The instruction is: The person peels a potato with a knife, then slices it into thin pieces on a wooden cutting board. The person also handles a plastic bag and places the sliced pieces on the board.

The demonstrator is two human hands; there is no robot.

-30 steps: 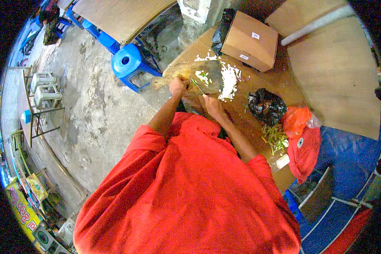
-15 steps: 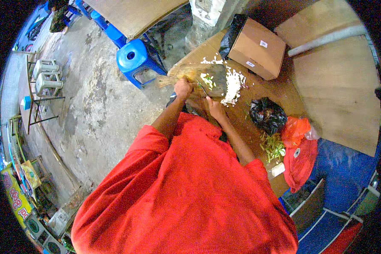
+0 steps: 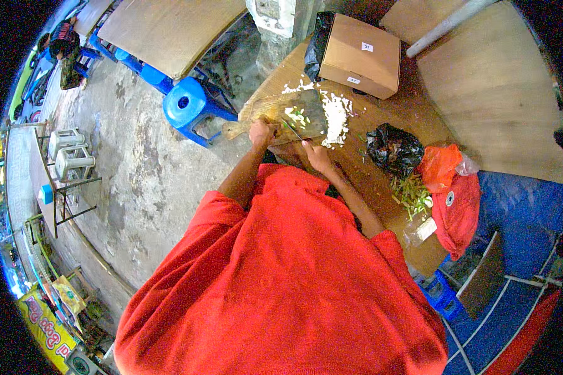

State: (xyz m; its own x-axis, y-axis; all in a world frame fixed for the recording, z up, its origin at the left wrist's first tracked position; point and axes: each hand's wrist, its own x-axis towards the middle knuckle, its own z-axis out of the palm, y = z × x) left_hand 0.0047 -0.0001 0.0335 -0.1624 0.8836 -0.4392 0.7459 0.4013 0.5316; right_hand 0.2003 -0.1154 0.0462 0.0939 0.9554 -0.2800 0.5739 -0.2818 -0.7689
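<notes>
A wooden cutting board (image 3: 313, 107) with a handle at its left end lies on the brown table, partly under my hands. My right hand (image 3: 319, 156) is closed on a knife (image 3: 292, 130), whose thin blade points left and away over the near part of the board. Just left of the blade, my left hand (image 3: 263, 132) rests on the board with its fingers curled in; what they hold is too small to make out. White and green cut pieces (image 3: 297, 115) lie on the board beyond the blade. A heap of white chopped pieces (image 3: 336, 119) spreads along the board's right end.
Right of my right hand sit a black plastic bag (image 3: 394, 150), green trimmings (image 3: 411, 195), an orange bag (image 3: 438, 167) and a red cap (image 3: 456, 215). A cardboard box (image 3: 361, 53) stands at the back. Left of the table is a blue stool (image 3: 191, 106); a person (image 3: 65, 44) is far left.
The whole view has turned a little, so the box and board sit further left. A person has come into sight at the far left. Both hands stay at the board, the knife still in the right.
</notes>
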